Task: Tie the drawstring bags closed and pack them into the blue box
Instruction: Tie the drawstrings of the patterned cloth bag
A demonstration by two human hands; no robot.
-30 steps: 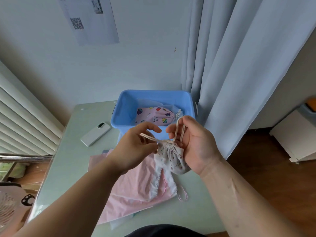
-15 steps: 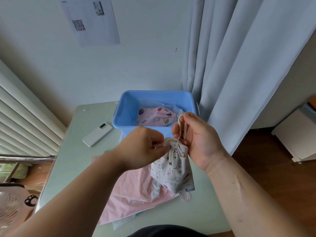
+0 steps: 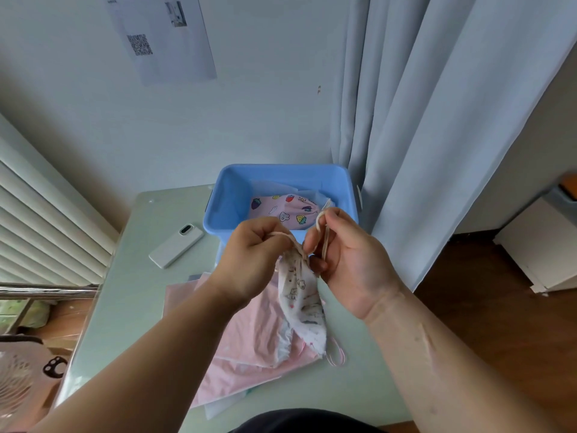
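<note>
Both hands above bench (image 3: 131,301), just in front of blue box (image 3: 231,195): left hand (image 3: 253,260) pinches one drawstring end, right hand (image 3: 349,260) grips the other; white printed bag (image 3: 301,301) hangs between, neck cinched

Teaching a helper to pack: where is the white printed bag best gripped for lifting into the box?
Pinch the white printed bag at its gathered neck, from above: the fabric bunches narrow there and the body hangs limp below. The left hand and right hand hold its cords.

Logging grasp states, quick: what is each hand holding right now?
Left hand: pinches the left cord of the white bag.
Right hand: pinches the right cord.
</note>
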